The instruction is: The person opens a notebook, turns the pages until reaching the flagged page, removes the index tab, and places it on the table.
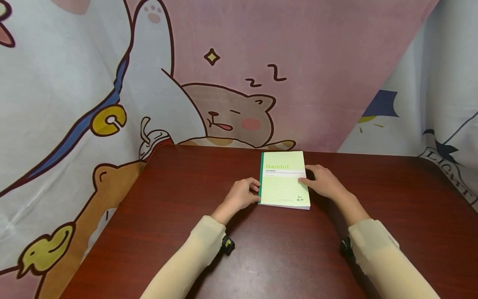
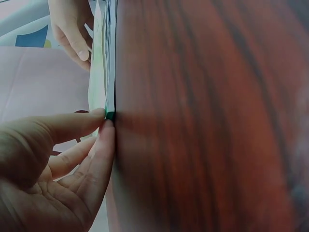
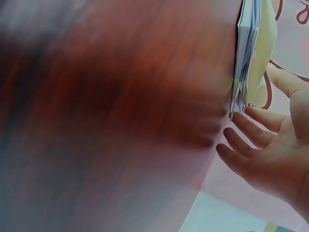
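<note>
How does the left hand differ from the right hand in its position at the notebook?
The left hand is at the green spine of the notebook, while the right hand is at the opposite long edge. The left hand sits near the lower corner, the right hand farther up the side. Both come out of pale sleeves.

Reaching toward the far edge of the table [image 1: 168, 199] with 2 sleeved forearms [image 1: 186, 257], angling both inward; holding the left hand [image 1: 240, 194] with thumb and fingertips close together, the right hand [image 1: 326, 182] with fingers loosely spread.
</note>
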Available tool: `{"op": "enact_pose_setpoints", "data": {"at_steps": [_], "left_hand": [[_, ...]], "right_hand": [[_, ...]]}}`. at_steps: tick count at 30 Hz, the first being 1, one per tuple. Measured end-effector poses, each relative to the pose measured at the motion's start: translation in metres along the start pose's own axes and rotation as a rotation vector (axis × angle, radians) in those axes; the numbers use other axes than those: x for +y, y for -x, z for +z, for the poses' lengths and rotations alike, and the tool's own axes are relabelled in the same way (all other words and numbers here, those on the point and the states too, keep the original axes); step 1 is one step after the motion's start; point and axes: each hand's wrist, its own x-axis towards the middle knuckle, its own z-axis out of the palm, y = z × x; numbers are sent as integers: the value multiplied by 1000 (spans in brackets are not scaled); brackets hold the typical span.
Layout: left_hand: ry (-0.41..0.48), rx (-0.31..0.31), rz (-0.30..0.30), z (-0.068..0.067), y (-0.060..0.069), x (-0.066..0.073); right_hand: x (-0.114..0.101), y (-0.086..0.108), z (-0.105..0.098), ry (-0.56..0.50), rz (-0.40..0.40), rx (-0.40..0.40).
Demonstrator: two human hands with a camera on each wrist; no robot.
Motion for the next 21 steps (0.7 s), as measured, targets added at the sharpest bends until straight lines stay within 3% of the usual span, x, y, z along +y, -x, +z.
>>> {"op": "enact_pose_setpoints", "data": {"at_steps": [21], "left_hand": [[10,7,-8,0,2,-1]], "right_hand": [[-9,-1,-8,-111,12,103]]}}
